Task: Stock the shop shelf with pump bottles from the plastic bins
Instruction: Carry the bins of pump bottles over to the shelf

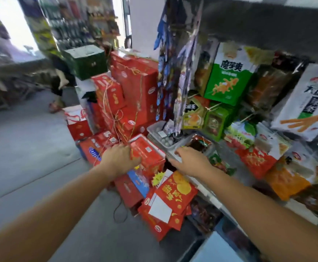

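Two translucent greyish bins, upright and open-topped, side by side at the left end of the shop shelf (208, 190). Farther plastic bin (154, 132) loaded with small pale round items and a few flat packets. Nearer plastic bin (210, 148), just to the right and touching or nearly so, carrying a dark red wrapped pack. Shelf white-edged, running off to the lower right, crowded with snack bags (228, 80) in green, red, orange and white. Too blurred for finer detail of the bins' contents.
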`<action>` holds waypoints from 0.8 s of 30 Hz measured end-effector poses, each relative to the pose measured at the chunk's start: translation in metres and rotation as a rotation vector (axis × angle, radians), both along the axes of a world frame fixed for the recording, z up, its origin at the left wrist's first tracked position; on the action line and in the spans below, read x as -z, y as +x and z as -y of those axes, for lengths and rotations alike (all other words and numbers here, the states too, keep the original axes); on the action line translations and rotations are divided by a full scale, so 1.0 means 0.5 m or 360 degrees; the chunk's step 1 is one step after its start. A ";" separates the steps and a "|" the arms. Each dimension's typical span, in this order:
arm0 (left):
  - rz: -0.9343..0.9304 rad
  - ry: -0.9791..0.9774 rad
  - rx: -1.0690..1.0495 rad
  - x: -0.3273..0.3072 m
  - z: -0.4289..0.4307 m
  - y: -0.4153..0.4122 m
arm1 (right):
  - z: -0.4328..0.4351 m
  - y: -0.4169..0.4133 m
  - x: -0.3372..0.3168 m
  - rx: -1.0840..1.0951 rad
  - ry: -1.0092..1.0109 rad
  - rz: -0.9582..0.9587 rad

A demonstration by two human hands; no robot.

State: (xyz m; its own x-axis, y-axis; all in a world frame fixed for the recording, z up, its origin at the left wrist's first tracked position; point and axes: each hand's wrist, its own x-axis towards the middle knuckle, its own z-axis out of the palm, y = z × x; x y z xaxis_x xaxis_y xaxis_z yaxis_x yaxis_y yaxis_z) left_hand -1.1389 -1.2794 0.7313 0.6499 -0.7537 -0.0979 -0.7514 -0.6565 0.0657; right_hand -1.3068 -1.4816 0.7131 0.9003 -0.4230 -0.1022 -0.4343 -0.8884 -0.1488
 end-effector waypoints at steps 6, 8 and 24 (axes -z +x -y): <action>-0.0110 -0.0055 -0.0331 -0.007 -0.197 0.219 | -0.139 0.278 -0.022 -0.0214 0.0012 -0.0009; -0.0146 -0.0071 -0.0442 -0.004 -0.260 0.276 | -0.189 0.360 -0.023 -0.0315 -0.0021 0.0000; -0.0101 -0.0078 -0.1102 -0.035 -0.648 0.573 | -0.541 0.858 -0.092 -0.1006 0.0039 0.0061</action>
State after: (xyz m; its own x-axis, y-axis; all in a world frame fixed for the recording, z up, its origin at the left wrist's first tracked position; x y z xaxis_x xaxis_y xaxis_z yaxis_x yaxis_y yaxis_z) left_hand -0.8526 -0.9552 0.7488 0.9766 -0.1725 -0.1282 -0.1547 -0.9783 0.1378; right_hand -0.8781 -1.2113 0.7590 0.9787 0.1939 -0.0680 0.1794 -0.9676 -0.1776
